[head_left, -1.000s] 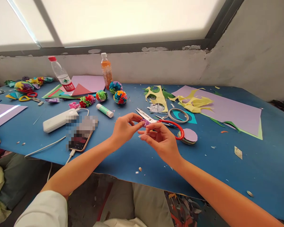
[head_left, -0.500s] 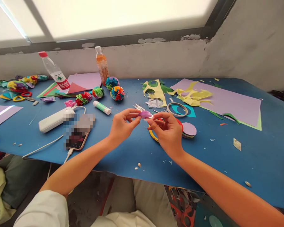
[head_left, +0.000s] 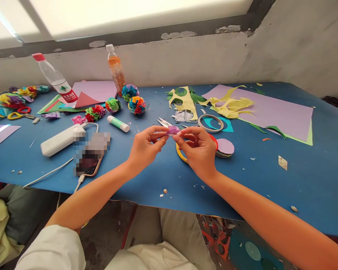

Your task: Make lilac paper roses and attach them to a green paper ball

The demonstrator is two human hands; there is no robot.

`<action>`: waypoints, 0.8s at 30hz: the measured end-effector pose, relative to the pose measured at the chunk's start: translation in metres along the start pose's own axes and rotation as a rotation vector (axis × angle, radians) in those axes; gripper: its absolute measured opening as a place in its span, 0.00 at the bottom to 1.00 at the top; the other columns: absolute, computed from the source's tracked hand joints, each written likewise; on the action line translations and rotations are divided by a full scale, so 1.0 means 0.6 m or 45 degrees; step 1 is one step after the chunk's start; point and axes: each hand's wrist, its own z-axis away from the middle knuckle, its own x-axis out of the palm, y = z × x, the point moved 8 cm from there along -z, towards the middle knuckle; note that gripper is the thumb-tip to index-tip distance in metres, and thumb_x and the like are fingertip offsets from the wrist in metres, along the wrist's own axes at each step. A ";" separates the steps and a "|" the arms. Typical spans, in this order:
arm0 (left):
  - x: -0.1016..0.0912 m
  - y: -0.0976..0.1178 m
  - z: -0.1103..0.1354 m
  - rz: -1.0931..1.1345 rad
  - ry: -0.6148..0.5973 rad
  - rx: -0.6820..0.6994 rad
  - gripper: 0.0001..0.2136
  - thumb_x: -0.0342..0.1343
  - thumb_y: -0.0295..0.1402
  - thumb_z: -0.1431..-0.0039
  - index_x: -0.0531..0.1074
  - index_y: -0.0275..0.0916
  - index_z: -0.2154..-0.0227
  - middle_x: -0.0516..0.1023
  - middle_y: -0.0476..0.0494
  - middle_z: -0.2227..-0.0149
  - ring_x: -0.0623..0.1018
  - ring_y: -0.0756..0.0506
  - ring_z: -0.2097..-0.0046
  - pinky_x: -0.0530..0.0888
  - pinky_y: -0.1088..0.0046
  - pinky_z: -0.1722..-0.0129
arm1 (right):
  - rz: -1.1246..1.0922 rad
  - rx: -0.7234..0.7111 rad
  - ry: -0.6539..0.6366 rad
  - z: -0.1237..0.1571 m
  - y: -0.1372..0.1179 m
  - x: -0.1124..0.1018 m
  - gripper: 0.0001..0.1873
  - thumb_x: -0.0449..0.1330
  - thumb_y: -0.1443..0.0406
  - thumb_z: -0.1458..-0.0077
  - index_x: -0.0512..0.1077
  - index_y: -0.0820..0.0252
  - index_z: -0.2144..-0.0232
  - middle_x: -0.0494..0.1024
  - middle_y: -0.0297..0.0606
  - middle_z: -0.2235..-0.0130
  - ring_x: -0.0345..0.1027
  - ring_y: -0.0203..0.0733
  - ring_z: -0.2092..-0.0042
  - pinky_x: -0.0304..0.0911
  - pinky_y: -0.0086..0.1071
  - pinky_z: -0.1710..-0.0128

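Note:
Between my two hands is a small folded piece of purple paper (head_left: pixel 174 130), held above the blue table. My left hand (head_left: pixel 146 146) pinches its left end between thumb and fingertips. On the other side, my right hand (head_left: pixel 198 148) grips the right end the same way. Scissors (head_left: pixel 181 152) with yellow and red handles lie beneath, partly hidden by my right hand. Just right of that hand sits a stack of round paper discs (head_left: pixel 225 146), purple on top. A roll of tape (head_left: pixel 210 123) lies behind it.
Colourful pleated paper balls (head_left: pixel 136 105) and a glue stick (head_left: pixel 118 123) stand left of centre. A phone (head_left: pixel 91 157) and a white power bank (head_left: pixel 62 140) lie nearer. Two bottles (head_left: pixel 116 71) stand at the back. Yellow paper scraps (head_left: pixel 231 105) cover a purple sheet (head_left: pixel 287 114) at right.
The purple paper, which showed a flatter, wider face, now looks narrower and more folded between my fingertips. My view has shifted slightly; both hands keep their hold.

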 end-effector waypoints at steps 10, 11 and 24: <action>0.003 0.005 0.000 -0.052 -0.087 -0.007 0.08 0.58 0.31 0.47 0.76 0.38 0.63 0.81 0.47 0.69 0.66 0.58 0.82 0.68 0.83 0.84 | 0.013 -0.061 -0.103 -0.003 -0.006 0.004 0.14 0.69 0.58 0.56 0.70 0.56 0.70 0.75 0.31 0.68 0.71 0.34 0.65 0.64 0.25 0.74; 0.003 0.006 0.000 -0.054 -0.095 -0.009 0.08 0.58 0.30 0.47 0.76 0.38 0.63 0.81 0.47 0.70 0.65 0.58 0.82 0.68 0.83 0.84 | 0.023 -0.064 -0.108 -0.003 -0.006 0.005 0.14 0.69 0.58 0.56 0.70 0.56 0.70 0.75 0.32 0.68 0.70 0.35 0.65 0.65 0.26 0.74; 0.004 0.010 0.005 -0.073 -0.081 0.053 0.08 0.58 0.33 0.46 0.75 0.39 0.64 0.82 0.46 0.67 0.63 0.58 0.84 0.62 0.81 0.86 | 0.099 -0.100 -0.061 -0.001 -0.013 0.003 0.13 0.67 0.56 0.54 0.70 0.55 0.70 0.75 0.32 0.68 0.71 0.36 0.66 0.67 0.27 0.74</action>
